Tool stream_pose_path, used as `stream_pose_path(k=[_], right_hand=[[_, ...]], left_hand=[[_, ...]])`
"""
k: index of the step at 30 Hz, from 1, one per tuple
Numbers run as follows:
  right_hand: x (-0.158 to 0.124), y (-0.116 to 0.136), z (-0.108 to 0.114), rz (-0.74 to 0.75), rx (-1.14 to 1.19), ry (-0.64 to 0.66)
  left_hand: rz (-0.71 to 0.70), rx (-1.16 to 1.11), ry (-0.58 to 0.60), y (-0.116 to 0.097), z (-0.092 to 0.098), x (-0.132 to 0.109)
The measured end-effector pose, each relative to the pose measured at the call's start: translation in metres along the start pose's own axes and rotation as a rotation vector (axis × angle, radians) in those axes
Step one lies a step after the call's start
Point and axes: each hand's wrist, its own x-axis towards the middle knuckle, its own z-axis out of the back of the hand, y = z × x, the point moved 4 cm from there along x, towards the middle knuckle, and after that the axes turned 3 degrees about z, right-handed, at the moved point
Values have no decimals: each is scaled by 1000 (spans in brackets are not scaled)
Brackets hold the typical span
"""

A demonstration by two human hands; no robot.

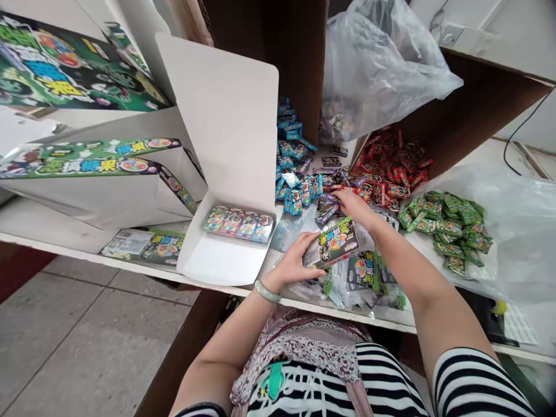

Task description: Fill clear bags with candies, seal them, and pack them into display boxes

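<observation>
My left hand [299, 263] holds a small printed candy box [333, 244], fingers behind it and thumb below. My right hand [350, 205] reaches into the small wrapped packets, its fingertips at the purple packets [326, 209] and next to red ones [386, 191]; whether it grips one is too small to tell. Blue packets [295, 200] are heaped left of it. An open white display box [226, 255] stands left of my left hand, with a row of printed small packs [238, 224] inside. Flat printed bags [362, 272] lie under my forearm.
Green packets [452, 226] lie on clear plastic at the right. A large plastic bag [382, 75] hangs over the brown carton dividers. Large printed boxes [87, 211] stand at the left. The white table edge [360, 317] runs before my body.
</observation>
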Motion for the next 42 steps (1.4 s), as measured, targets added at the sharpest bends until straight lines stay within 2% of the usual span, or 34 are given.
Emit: stream_pose_path(k=[5,8,12,15,18,20,22,23,25,28,30,35,38,40,42], right_hand=[[-10,-13,10,-152,169,-187],[-26,-17,14,-241,323,-237],[-72,-21,21,-316,488,-249],[-116,-25,37,-347,552,-278],[-148,-30,53,-272,456,-168],[-158,-31,55,-174,322,-13],[-162,-31,53,-100,224,58],[-163,-31,52,-80,196,36],[-169,-31,52,-85,186,-99],[-192,-37,47,-178,242,-270],[-209,-42,39,-192,271,-240],[-234,-46,15,-134,154,4],[-240,-35,24,-70,155,-89],[-246,-19,38,6,183,-204],[-253,0,51,84,195,-245]], left_hand=[[-40,5,81,-4,-5,-3],[-65,-12,85,-3,-5,-4],[-85,-25,69,1,-3,-4],[-98,-18,5,6,2,-3],[-48,42,-125,15,6,0],[8,103,-214,20,7,3],[32,174,-269,22,5,5],[29,214,-281,20,3,6],[7,288,-281,14,1,4],[-11,366,-249,2,3,-4],[-1,399,-219,-2,6,-10],[3,455,-91,-4,5,-21],[-28,517,-31,-7,1,-23],[-58,577,-6,-9,-1,-23],[-86,622,19,-10,-3,-22]])
